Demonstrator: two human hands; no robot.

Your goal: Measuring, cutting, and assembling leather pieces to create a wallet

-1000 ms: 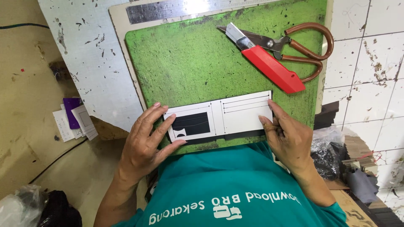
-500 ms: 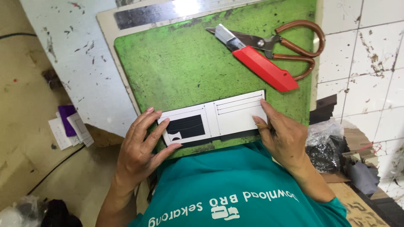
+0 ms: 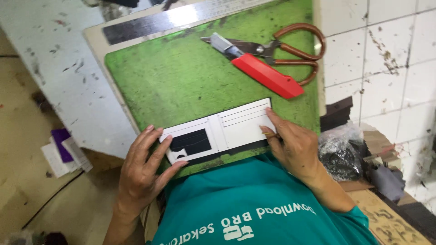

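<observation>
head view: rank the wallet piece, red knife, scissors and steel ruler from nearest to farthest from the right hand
1. Wallet piece, white and black, under the right hand fingertips.
2. Red knife, above the hand on the green mat.
3. Scissors, just beyond the knife, crossing it.
4. Steel ruler, along the mat's far edge.

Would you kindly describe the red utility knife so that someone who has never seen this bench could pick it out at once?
Start at the green cutting mat on the white bench. Near its far right corner, away from the white wallet panel under both hands, two tools lie together. The utility knife is the straight one with a bright red body and grey tip, beside and partly over the scissors, which have looped brown handles.
</observation>
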